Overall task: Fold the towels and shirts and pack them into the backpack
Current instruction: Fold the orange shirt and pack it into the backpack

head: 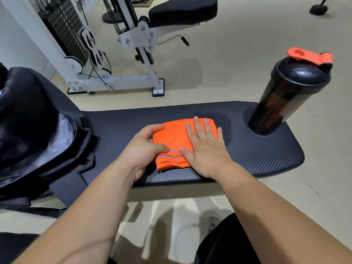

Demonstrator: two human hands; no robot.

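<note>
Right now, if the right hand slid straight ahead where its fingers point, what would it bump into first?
Nothing much: the right hand lies flat on the orange cloth, and ahead seems only bare bench pad, then its far edge. The shaker bottle stands off to the right.

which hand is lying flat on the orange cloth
The right hand, fingers straight and spread on top of the folded orange cloth. The left hand instead grips the cloth's left edge with curled fingers.
</note>
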